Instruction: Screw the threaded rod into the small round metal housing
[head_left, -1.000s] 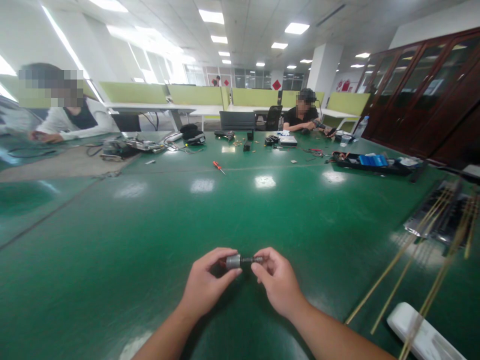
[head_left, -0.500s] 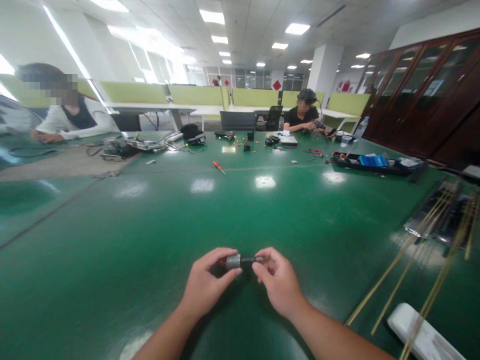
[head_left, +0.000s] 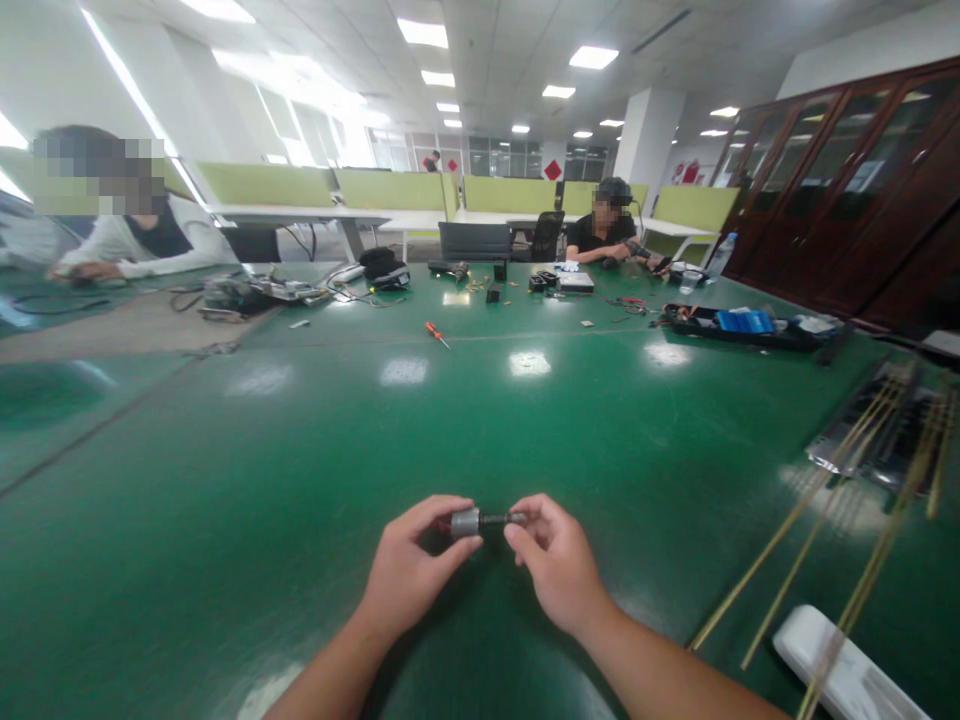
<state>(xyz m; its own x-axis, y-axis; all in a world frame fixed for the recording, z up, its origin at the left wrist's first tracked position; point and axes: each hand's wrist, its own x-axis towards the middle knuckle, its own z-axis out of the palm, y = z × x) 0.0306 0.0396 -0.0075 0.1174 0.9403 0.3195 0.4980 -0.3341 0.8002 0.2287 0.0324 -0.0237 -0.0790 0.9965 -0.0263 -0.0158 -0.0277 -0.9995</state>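
A small electric motor [head_left: 466, 522], a grey metal cylinder with a long dark shaft, lies level between my two hands, just above the green table. My left hand [head_left: 420, 560] has thumb and fingers closed around the cylinder, and a bit of red shows at its left end. Pinched in the fingertips of my right hand [head_left: 559, 560] is the far tip of the shaft [head_left: 493, 519]. The very end of that tip is partly hidden by the fingers.
A red screwdriver [head_left: 436, 333] lies farther up the green table [head_left: 480, 430]. Thin yellowish rods [head_left: 795, 540] cross the right side, over a white plastic object [head_left: 847, 660]. A black tray [head_left: 742, 328] holds a blue item. Two people sit across the table, at left and right.
Both my hands keep nearly the same grip and place on the motor. The view has shifted very slightly, and the person at the left has moved their head a little.
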